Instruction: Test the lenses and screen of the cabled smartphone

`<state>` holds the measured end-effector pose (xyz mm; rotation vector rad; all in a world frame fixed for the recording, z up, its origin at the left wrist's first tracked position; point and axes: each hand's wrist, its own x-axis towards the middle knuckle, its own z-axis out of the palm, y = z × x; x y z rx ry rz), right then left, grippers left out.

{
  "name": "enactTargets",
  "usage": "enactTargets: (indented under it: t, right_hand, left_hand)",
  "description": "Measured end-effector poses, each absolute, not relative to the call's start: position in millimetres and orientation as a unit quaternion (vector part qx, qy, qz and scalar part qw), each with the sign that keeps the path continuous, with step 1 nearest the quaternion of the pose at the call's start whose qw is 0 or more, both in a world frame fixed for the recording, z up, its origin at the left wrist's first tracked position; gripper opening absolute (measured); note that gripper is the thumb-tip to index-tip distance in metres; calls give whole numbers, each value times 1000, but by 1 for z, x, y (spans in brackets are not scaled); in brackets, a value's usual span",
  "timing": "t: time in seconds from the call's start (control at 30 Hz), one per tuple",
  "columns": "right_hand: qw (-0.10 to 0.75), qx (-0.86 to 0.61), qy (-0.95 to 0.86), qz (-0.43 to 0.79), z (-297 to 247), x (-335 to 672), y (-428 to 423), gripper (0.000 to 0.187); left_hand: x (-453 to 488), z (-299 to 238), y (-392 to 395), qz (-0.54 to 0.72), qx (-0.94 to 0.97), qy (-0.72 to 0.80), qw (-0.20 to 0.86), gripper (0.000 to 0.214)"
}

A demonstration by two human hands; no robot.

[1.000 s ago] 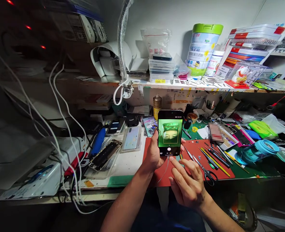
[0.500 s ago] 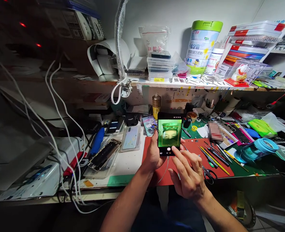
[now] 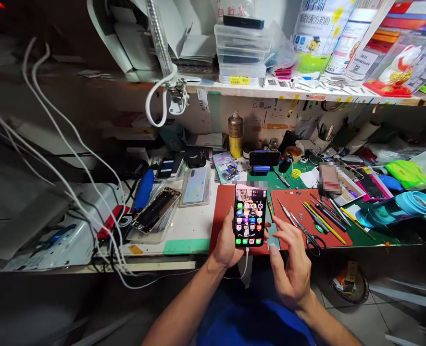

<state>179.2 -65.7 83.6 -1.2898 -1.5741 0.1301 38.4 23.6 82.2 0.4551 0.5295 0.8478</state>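
Observation:
My left hand [image 3: 226, 240] grips a smartphone [image 3: 249, 215] upright above the front of the red work mat [image 3: 292, 211]. Its lit screen shows a home page with rows of app icons. A white cable [image 3: 246, 262] hangs from the phone's bottom edge. My right hand [image 3: 291, 259] hovers just right of the phone with fingers spread and holds nothing. Scissors [image 3: 308, 238] and tweezers [image 3: 287, 214] lie on the mat close to my right fingertips.
Screwdrivers and picks [image 3: 324, 218] lie on the mat's right half. A teal bottle [image 3: 396, 209] lies at the right. Another phone on a stand [image 3: 263, 159] sits behind the mat. Opened phones and cases [image 3: 157, 218] lie left. White cables [image 3: 72, 158] drape at left. A cluttered shelf [image 3: 270, 89] runs overhead.
The phone has come down and closer to me. Its screen switched from a green camera picture to the home page. My right finger left the screen. The view tilted downward.

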Motion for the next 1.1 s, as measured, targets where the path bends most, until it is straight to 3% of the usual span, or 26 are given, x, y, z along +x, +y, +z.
enactTargets:
  t: [0.17, 0.4, 0.8, 1.1]
  right_hand:
    - [543, -538, -602, 229, 75, 174, -61, 25]
    - [542, -545, -598, 228, 82, 170, -53, 23]
    - [575, -532, -497, 374, 64, 173, -56, 25]
    - [552, -524, -457, 460, 30, 173, -60, 31]
  left_hand:
    - [37, 68, 8, 430, 162, 298, 837, 55]
    - [39, 62, 1, 455, 129, 355, 806, 40]
    - [47, 43, -8, 461, 86, 399, 788, 45]
    - [45, 38, -9, 465, 69, 374, 800, 54]
